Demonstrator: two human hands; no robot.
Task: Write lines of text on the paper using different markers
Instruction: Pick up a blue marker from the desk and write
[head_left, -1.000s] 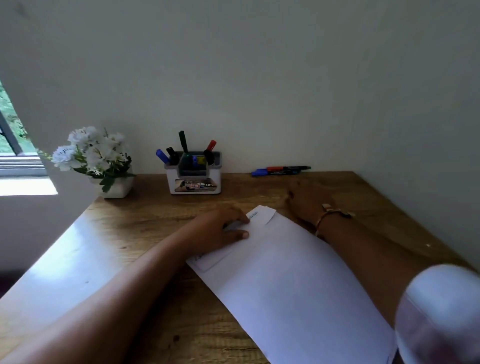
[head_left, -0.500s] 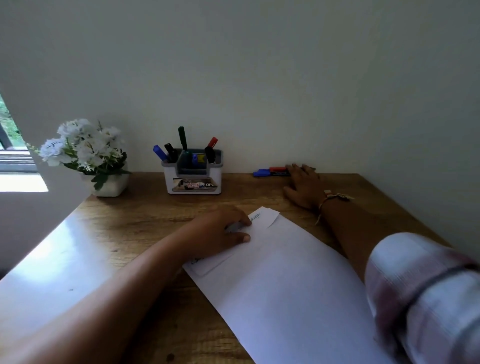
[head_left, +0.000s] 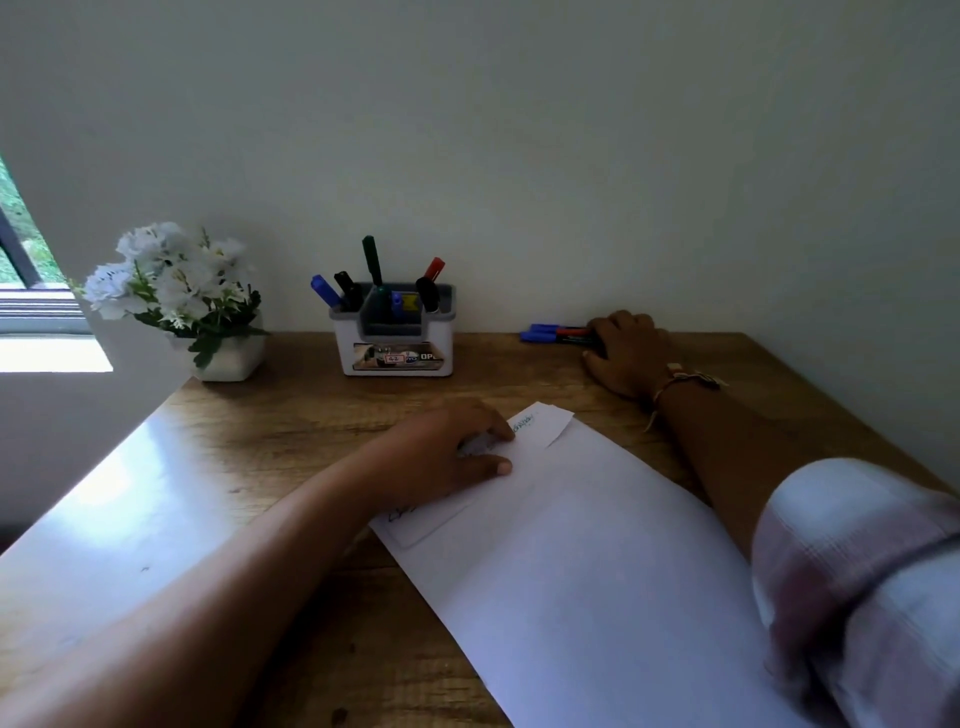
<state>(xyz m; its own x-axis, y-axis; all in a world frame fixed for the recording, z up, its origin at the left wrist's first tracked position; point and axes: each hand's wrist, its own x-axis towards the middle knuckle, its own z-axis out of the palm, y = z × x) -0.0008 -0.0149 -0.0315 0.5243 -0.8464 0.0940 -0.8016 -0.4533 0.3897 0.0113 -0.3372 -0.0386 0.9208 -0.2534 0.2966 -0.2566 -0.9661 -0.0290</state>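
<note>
The right hand (head_left: 626, 353) is lying palm down on the loose markers with blue caps (head_left: 553, 333) beside the wall at one o'clock, fingers curled over their ends; whether it is gripping one, I cannot tell. The left hand (head_left: 447, 452) is pressing flat, fingers spread, on the top left corner of the white sheet of paper (head_left: 597, 561), which is lying tilted on the brown wooden desk (head_left: 291, 415). At twelve o'clock, a white plastic marker holder (head_left: 395, 338) is standing; at ten o'clock, a small pot of white flowers (head_left: 176, 296).
</note>
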